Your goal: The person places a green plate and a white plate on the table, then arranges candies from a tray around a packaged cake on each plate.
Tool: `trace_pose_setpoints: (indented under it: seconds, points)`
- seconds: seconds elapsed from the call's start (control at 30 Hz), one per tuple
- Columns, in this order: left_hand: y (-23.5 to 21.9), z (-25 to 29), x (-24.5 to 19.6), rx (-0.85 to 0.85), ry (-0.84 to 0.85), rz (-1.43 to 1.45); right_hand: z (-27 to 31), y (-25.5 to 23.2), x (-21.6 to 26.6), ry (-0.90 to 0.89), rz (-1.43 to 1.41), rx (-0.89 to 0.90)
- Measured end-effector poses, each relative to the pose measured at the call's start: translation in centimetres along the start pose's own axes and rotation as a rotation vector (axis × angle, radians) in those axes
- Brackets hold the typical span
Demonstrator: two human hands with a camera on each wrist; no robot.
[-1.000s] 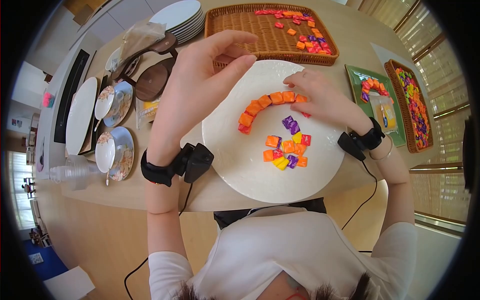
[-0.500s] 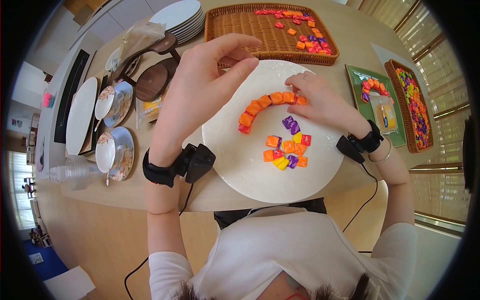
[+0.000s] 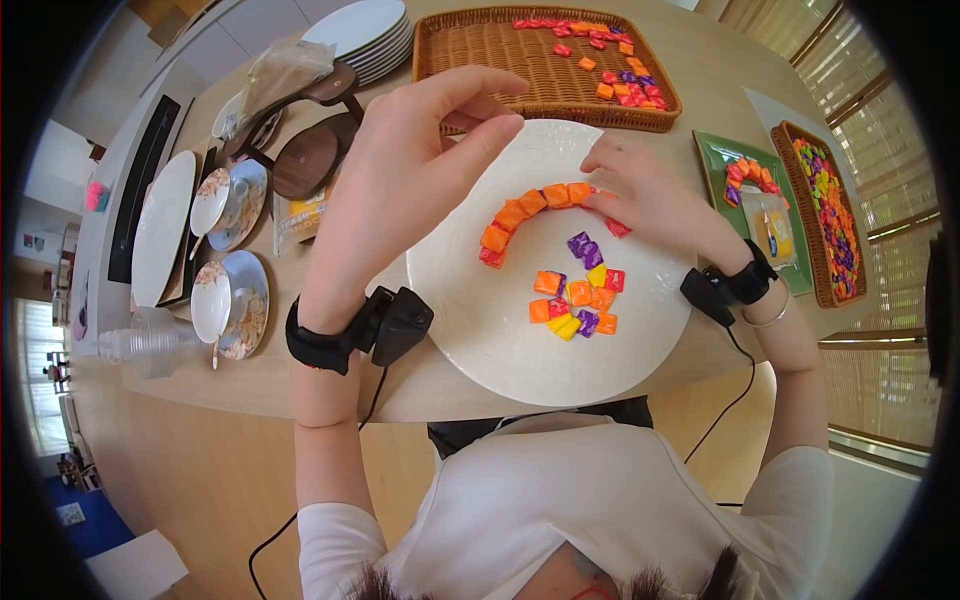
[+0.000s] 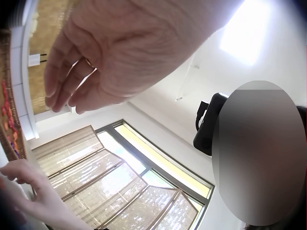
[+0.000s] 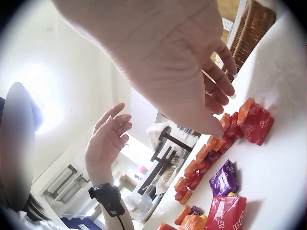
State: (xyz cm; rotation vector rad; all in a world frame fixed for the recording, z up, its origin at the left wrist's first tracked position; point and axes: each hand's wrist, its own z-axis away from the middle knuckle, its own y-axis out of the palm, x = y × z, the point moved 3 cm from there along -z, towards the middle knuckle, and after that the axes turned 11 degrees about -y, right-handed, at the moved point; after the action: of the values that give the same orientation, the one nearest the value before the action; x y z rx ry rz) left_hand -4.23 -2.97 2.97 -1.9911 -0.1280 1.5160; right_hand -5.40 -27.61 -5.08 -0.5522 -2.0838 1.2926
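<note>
Head view: wrapped candies [image 3: 554,196] laid on white plate [image 3: 480,330] as arc [image 3: 513,214] plus cluster [image 3: 580,293]; loose ones in wicker basket [image 3: 480,38] beyond plate; amount left unclear. Left hand [image 3: 405,155] raised by plate's left side, grip wide, empty. Right hand [image 3: 655,195] over plate, at arc's right end, grip loosely parted.

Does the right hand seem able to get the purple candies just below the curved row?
Likely yes: the right hand is close by, and nothing seems to cover the purple candies or block the way.

There are two curved rows of colourful wrapped candies [image 3: 534,203], two brown rectangular wicker baskets [image 3: 480,60] and one green rectangular plate [image 3: 712,152].
</note>
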Motion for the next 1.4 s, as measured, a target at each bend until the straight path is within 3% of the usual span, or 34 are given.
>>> trace_pose_setpoints:
  seconds: [0.07, 0.13, 0.2, 0.4, 0.47, 0.7, 0.77, 0.87, 1.03, 1.23, 1.3, 1.4]
  points:
    - [-0.1, 0.0, 0.1, -0.005, 0.010, 0.001, 0.2, -0.9, -0.2, 0.025, -0.012, -0.054]
    - [0.0, 0.0, 0.1, -0.009, 0.023, 0.003, 0.5, -1.2, -1.1, 0.246, -0.136, 0.092]
    - [0.1, 0.0, 0.1, -0.006, 0.012, 0.006, 1.0, -0.7, -1.8, 0.196, -0.139, 0.096]
    - [0.1, 0.1, -0.2, -0.010, 0.009, 0.002, 1.5, -0.4, -1.6, 0.334, -0.269, 0.130]
    - [0.1, 0.0, -0.2, -0.008, 0.011, -0.005, 1.7, -0.4, -1.6, 0.260, -0.243, 0.097]
    - [0.1, 0.0, 0.0, -0.002, 0.012, 0.009, 2.1, -1.4, -0.2, 0.305, -0.154, -0.013]
    - [0.1, 0.0, -0.1, -0.001, 0.010, 0.002, 2.2, -1.7, 1.6, 0.020, -0.068, 0.023]
    - [0.2, 0.0, -0.1, -0.002, 0.009, -0.012, 2.2, -1.1, 3.8, -0.071, -0.036, 0.154]
    - [0.3, 0.0, 0.1, -0.006, 0.005, -0.001, 2.7, 1.5, 4.3, -0.017, 0.025, 0.236]
    - [0.1, 0.1, -0.1, -0.014, 0.012, -0.010, 2.3, 0.8, 5.2, 0.019, -0.039, 0.125]
    - [0.1, 0.2, -0.3, -0.008, 0.014, -0.018, 2.1, -0.3, 4.7, 0.205, -0.220, 0.005]
    - [0.1, 0.1, -0.3, -0.012, 0.027, -0.031, 2.3, -1.1, 3.6, 0.166, -0.223, -0.095]
